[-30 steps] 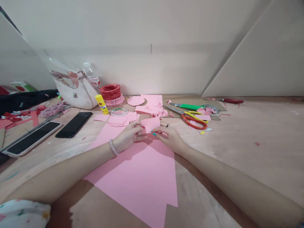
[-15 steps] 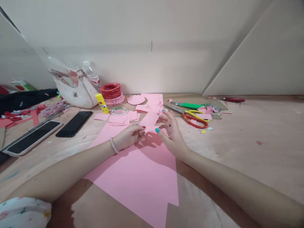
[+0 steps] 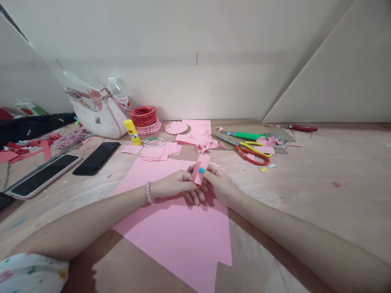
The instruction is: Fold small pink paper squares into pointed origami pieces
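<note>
I read both hands as closed on one pink paper piece (image 3: 200, 169): the left hand (image 3: 175, 188) pinches its lower end and the right hand (image 3: 220, 183) its upper edge, just above the large pink sheet (image 3: 180, 232). The piece appears folded narrow. I judge the work partly done, since a stack of flat pink squares (image 3: 159, 152) lies at 11 o'clock. Scissors (image 3: 253, 154) lie at 1 o'clock and a black phone (image 3: 96, 158) at 10 o'clock, on a brown surface (image 3: 320, 183) below a plain pale wall (image 3: 195, 81).

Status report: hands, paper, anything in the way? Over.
Left hand, right hand both pinching folded pink slip. Slip over large pink sheet. Scissors apart, nothing blocking.
</note>
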The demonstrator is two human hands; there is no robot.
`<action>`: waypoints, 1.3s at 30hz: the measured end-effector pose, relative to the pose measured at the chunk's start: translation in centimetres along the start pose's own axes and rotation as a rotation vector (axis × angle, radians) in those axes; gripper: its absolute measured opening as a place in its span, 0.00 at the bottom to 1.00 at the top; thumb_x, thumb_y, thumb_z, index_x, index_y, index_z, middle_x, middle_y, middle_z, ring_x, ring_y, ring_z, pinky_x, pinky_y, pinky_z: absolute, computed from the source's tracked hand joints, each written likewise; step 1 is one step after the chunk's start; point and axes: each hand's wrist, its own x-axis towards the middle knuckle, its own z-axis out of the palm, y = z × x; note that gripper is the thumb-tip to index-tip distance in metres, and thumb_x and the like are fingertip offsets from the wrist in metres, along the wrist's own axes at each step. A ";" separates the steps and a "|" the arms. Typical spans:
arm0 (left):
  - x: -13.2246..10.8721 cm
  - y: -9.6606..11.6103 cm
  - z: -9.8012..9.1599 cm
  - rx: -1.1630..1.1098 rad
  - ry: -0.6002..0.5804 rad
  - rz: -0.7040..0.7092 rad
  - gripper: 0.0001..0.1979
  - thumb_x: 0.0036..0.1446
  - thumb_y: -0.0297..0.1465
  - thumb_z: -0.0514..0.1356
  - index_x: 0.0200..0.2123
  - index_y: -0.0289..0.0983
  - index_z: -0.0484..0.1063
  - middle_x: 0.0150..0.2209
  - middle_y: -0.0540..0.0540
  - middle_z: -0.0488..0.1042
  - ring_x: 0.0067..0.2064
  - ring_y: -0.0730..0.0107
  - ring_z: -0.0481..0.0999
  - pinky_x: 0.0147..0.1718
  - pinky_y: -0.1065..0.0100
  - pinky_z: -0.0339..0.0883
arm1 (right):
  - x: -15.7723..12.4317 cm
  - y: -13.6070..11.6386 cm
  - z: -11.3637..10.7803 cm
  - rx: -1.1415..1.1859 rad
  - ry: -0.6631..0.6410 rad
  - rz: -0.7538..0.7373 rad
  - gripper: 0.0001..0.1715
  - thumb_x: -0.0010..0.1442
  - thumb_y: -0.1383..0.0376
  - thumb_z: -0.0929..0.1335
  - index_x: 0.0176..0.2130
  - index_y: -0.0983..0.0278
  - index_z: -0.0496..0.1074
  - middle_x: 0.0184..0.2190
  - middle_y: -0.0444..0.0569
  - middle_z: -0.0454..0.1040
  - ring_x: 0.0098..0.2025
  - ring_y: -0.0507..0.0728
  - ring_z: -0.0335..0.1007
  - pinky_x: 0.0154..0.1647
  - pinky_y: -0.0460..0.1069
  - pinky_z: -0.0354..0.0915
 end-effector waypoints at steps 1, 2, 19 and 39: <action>-0.1 0.1 0.2 0.060 -0.007 -0.003 0.11 0.53 0.34 0.53 0.32 0.31 0.70 0.28 0.42 0.74 0.23 0.74 0.72 0.20 0.74 0.63 | 0.1 0.1 0.0 0.039 0.029 0.005 0.16 0.52 0.56 0.65 0.36 0.65 0.68 0.19 0.41 0.65 0.18 0.48 0.60 0.20 0.45 0.59; -0.3 0.3 0.2 0.129 -0.004 -0.007 0.11 0.53 0.33 0.52 0.30 0.31 0.70 0.27 0.43 0.73 0.21 0.76 0.70 0.18 0.75 0.61 | 0.2 0.1 0.0 0.077 0.053 0.000 0.15 0.50 0.57 0.66 0.35 0.65 0.68 0.21 0.42 0.66 0.19 0.48 0.60 0.20 0.45 0.59; -0.5 -0.1 -0.5 0.686 0.416 0.419 0.15 0.56 0.37 0.49 0.26 0.32 0.66 0.22 0.50 0.64 0.24 0.78 0.61 0.24 0.75 0.55 | -0.5 -0.2 -0.2 -0.301 -0.192 -0.032 0.13 0.54 0.59 0.63 0.25 0.66 0.66 0.22 0.44 0.65 0.24 0.48 0.58 0.26 0.44 0.57; -0.6 0.0 -0.5 0.563 0.410 0.401 0.17 0.56 0.39 0.50 0.25 0.32 0.67 0.21 0.50 0.65 0.23 0.79 0.61 0.23 0.77 0.56 | -0.2 -0.3 -0.3 -0.377 -0.159 -0.061 0.15 0.53 0.56 0.64 0.26 0.66 0.67 0.19 0.41 0.61 0.21 0.47 0.55 0.21 0.44 0.51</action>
